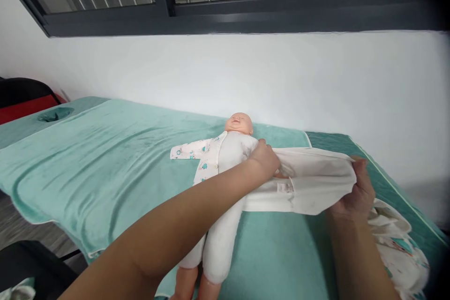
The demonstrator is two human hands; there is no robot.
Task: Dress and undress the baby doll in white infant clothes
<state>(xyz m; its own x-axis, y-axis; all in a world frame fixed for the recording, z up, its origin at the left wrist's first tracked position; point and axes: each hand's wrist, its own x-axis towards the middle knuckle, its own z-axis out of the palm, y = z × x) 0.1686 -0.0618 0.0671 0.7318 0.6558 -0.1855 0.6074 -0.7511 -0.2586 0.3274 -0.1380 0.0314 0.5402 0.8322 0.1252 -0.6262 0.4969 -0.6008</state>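
Observation:
A baby doll [239, 124] lies on its back, its soft white body [230, 154] stretched toward me. One sleeve of a white printed baby shirt [207, 166] covers the doll's arm on the left of the view. The shirt's other half is spread to the right, showing its plain inner side and a small label [285, 188]. My left hand [265, 158] is closed around the doll's other arm, beside the shirt; its fingertips are partly hidden. At the far end of that half, my right hand [355, 190] grips the fabric edge and holds it taut.
Green cloth [140, 150] covers the padded bed, which has a face hole [55, 114] at the left. Crumpled printed baby clothing [401, 253] lies by my right forearm. A white wall [281, 79] and a barred window stand behind. Black chairs are at the left.

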